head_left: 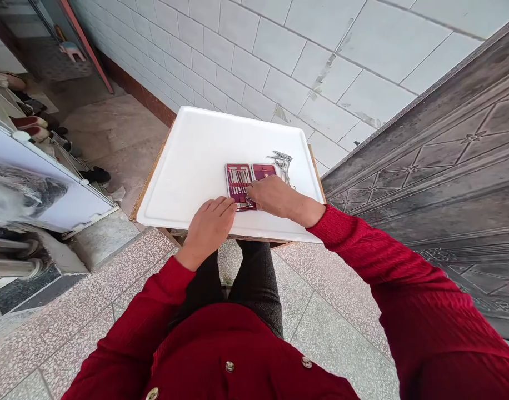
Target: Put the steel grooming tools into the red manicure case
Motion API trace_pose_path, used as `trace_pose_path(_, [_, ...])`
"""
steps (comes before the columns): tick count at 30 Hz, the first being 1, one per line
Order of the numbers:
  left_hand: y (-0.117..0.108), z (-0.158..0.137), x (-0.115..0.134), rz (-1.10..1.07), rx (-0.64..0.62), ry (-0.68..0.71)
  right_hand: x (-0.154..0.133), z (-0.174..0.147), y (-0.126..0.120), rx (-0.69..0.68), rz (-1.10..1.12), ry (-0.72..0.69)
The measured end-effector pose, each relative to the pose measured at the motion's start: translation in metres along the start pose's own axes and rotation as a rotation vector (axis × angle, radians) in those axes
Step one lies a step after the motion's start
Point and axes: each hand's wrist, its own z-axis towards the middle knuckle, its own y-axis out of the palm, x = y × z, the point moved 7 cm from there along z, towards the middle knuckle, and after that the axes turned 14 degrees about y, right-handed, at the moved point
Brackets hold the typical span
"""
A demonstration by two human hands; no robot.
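A small manicure case lies unfolded on a white board, its dark red lining showing. Slim metal manicure tools sit in a row under a strap in its left half. My right hand reaches over the case, fingers bent and pinched together at the lower right of that half; whatever is between the fingertips is hidden. My left hand rests at the case's near left corner, fingers stretched out and touching its edge, thumb unseen. Several loose metal tools, clipper-like ones among them, lie right of the case, partly behind my right hand.
The white board has a raised rim and rests on a wooden-edged stand. Behind it rises a tiled wall. A dark patterned metal door stands close on the right. Shoes on a rack are at the left.
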Motion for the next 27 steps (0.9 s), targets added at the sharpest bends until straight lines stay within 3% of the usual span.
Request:
trace_pose_path(10, [0.002,0.001,0.0,-0.029,-0.036,-0.027,-0.01,0.005,-0.011,-0.022,0.077,-0.009])
trace_pose_path(17, [0.0,0.001,0.0,-0.015,-0.039,-0.044,0.004,0.009,-0.001,0.01,0.357,-0.021])
trace_pose_path(23, [0.002,0.0,-0.001,-0.021,-0.041,-0.057,0.008,-0.003,0.02,0.195,0.749,0.028])
trace_pose_path(27, [0.001,0.001,-0.005,-0.04,-0.054,-0.085,0.005,-0.01,0.037,0.369,0.894,0.094])
